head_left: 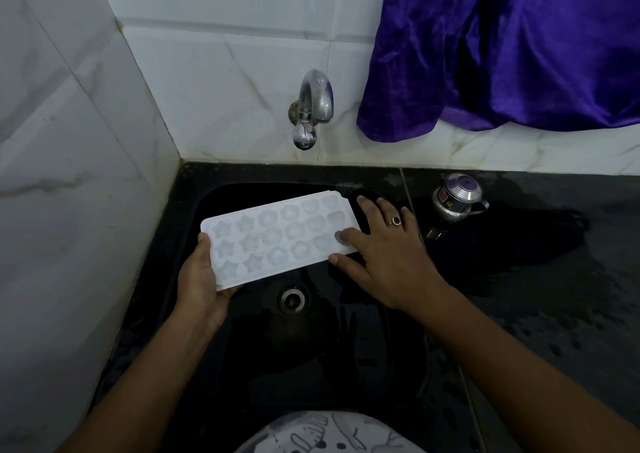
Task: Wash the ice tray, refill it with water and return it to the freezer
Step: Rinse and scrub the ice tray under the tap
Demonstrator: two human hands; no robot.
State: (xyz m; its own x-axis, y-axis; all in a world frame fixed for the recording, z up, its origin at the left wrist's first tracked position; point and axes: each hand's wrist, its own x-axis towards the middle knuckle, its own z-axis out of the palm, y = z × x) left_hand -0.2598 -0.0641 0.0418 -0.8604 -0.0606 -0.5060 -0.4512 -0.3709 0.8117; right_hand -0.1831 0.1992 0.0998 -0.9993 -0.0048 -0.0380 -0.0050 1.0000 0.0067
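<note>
I have the white ice tray over the black sink, clear of the basin floor, with its long side running from left to right and the right end tipped a little away from me. Its moulds face up: stars at the left end, rounder and heart-like shapes towards the right. I cannot tell whether the moulds hold any water.

My left grip is clamped on the tray's left short end. The thumb lies on top along the rim and the fingers are curled beneath the near left corner.

My right grip lies flat at the tray's right end with its fingers straight and spread, not curled round anything. The forefinger tip rests on top of the near right moulds, the thumb tip touches the near long edge, and the other fingers reach past the far right corner. There is a ring on one of those fingers.

The drain sits in the basin just beneath the tray's near edge. The steel tap juts from the white tiled wall above the tray, with no water running. On the wet black bench to the right stands a small lidded steel pot, near my right grip but apart from it. A purple cloth hangs down the wall above the pot.
</note>
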